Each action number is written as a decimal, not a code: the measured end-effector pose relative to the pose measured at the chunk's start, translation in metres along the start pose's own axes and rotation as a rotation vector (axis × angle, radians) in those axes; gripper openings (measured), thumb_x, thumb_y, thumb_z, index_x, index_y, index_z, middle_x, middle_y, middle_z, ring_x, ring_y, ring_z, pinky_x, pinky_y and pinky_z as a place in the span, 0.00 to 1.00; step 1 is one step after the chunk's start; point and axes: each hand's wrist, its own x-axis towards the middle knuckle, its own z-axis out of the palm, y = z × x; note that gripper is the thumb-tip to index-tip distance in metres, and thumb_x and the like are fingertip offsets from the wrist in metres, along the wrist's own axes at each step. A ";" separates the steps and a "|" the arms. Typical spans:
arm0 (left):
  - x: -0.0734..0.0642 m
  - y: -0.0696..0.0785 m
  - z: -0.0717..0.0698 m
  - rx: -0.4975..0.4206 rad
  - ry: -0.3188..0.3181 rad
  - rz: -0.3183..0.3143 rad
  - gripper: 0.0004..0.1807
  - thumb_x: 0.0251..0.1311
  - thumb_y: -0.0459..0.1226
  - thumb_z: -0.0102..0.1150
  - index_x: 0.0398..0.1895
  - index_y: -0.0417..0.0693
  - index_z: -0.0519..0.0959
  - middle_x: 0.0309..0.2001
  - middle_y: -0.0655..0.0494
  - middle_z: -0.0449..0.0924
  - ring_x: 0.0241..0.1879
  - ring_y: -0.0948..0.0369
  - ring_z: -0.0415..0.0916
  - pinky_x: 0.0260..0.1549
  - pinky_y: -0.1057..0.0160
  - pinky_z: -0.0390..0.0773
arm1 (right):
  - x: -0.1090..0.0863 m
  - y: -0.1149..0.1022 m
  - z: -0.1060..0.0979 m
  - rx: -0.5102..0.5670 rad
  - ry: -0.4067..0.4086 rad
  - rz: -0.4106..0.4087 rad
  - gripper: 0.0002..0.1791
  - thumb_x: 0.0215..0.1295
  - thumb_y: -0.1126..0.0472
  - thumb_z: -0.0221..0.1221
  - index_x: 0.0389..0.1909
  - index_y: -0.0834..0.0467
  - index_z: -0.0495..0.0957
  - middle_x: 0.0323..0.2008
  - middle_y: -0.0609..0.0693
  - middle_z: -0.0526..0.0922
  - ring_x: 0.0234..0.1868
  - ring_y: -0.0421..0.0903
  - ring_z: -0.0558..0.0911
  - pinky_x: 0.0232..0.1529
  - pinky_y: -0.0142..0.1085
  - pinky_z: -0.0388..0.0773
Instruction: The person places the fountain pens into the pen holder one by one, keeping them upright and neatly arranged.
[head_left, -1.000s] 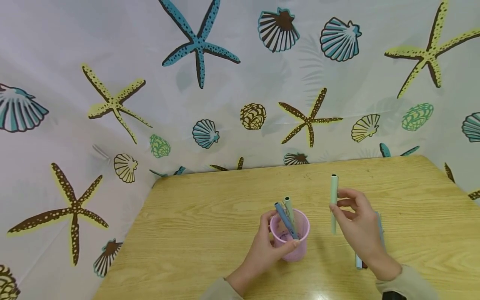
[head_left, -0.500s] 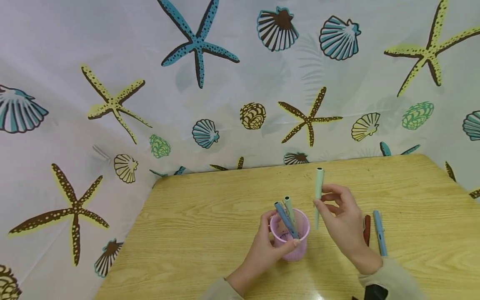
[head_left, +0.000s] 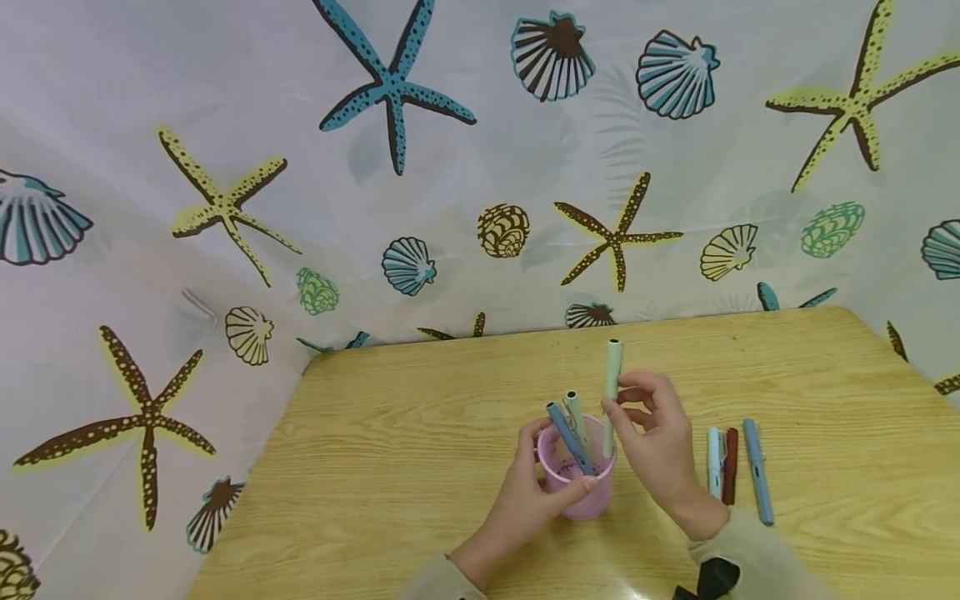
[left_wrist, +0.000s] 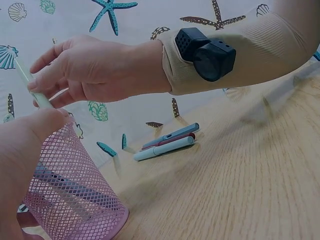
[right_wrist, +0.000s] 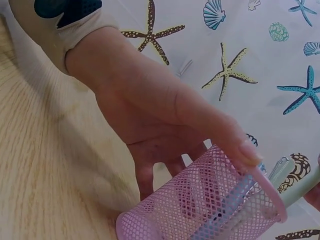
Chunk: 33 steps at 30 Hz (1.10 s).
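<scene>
My left hand grips a pink mesh pen cup, its thumb at the near rim and its fingers round the far side. Inside the cup lean a blue pen and a pale green pen. My right hand pinches another pale green pen between thumb and fingers. That pen stands nearly upright, its lower end at the right side of the cup's mouth. In the left wrist view, my left thumb hides where the held pen meets the rim. The right wrist view shows the mesh cup tilted by the camera angle.
To the right on the wooden table lie a light blue pen, a dark red pen and a blue pen, roughly side by side. A white cloth printed with shells and starfish hangs behind the table.
My right hand has moved left with the pale green pen, from beside the cup to its mouth. The pens on the table have come into fuller view. My left hand keeps its hold.
</scene>
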 end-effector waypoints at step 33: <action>0.010 -0.037 0.001 0.041 0.014 0.026 0.41 0.53 0.45 0.67 0.65 0.60 0.52 0.60 0.53 0.61 0.59 0.53 0.63 0.51 0.48 0.70 | -0.027 0.023 -0.007 -0.180 -0.100 -0.075 0.14 0.49 0.80 0.63 0.35 0.64 0.77 0.36 0.54 0.78 0.36 0.46 0.78 0.32 0.30 0.77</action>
